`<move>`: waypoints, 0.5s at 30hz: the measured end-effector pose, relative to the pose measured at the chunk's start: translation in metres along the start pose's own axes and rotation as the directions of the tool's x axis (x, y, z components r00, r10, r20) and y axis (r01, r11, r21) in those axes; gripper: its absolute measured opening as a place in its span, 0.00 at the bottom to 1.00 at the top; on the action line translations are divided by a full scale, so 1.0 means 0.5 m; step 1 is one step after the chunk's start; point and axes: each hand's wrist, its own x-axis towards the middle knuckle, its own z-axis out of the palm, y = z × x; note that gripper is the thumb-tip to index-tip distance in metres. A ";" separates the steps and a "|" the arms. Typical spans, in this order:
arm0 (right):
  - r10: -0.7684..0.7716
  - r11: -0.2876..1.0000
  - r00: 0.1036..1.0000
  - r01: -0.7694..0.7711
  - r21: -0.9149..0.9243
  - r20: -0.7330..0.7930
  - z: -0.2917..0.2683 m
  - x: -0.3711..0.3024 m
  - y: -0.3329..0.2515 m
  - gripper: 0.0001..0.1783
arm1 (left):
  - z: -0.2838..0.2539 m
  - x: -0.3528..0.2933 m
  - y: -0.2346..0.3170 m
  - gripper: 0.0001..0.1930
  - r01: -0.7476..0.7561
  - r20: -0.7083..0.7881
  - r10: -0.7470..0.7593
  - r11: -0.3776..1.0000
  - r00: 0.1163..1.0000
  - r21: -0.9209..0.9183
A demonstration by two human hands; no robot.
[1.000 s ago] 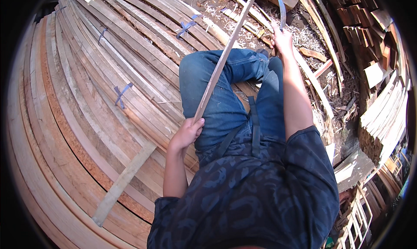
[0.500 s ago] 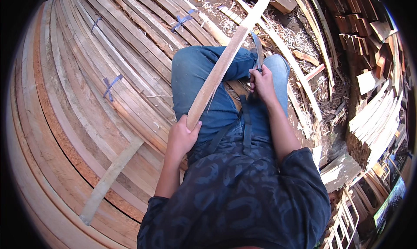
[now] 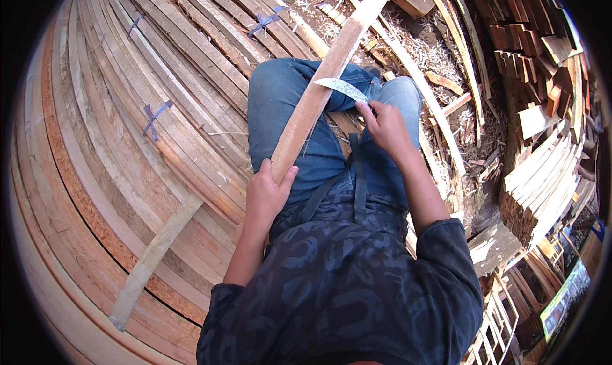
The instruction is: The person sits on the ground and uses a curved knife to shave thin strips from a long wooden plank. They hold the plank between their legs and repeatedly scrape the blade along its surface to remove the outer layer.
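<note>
A long, flat wooden strip (image 3: 312, 100) slants from my lap up and away to the upper right. My left hand (image 3: 268, 188) is closed round its near end. In my right hand (image 3: 384, 128) is a knife (image 3: 344, 89) with a curved, pale blade; the fingers wrap its handle, most of which they hide. The blade points left, its tip over the strip's face about midway along. Whether the edge touches the wood I cannot tell. Under the strip are my bent knees in blue jeans (image 3: 271, 104).
Long planks (image 3: 127, 174) cover the left side, some tied in bundles with blue strips (image 3: 155, 120). A short batten (image 3: 156, 263) lies across them. Wood shavings (image 3: 446, 59) litter the ground ahead. Stacked offcuts (image 3: 523, 53) and a bundle of pale slats (image 3: 542, 180) stand on the right.
The knife has swung from pointing away, beside the strip, to lying over it with its tip to the left. My right hand has turned and lowered slightly. My left hand keeps its hold.
</note>
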 end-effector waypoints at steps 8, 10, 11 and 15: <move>0.032 0.968 0.999 -0.032 -0.250 -0.003 -0.012 0.041 0.015 0.34 | -0.010 0.014 -0.006 0.25 -0.005 0.056 0.006 1.000 0.998 -0.018; 0.042 0.965 0.999 -0.035 -0.261 0.019 -0.013 0.053 0.018 0.34 | -0.012 0.018 -0.010 0.25 -0.005 0.071 0.008 0.999 0.997 -0.037; 0.049 0.963 0.998 -0.039 -0.266 0.029 -0.015 0.061 0.021 0.34 | -0.013 0.020 -0.011 0.25 -0.003 0.076 0.006 0.999 0.997 -0.048; -0.002 0.941 0.998 -0.016 -0.337 -0.055 -0.025 0.102 0.062 0.34 | -0.019 0.022 -0.007 0.24 0.005 0.089 0.003 0.996 0.996 -0.090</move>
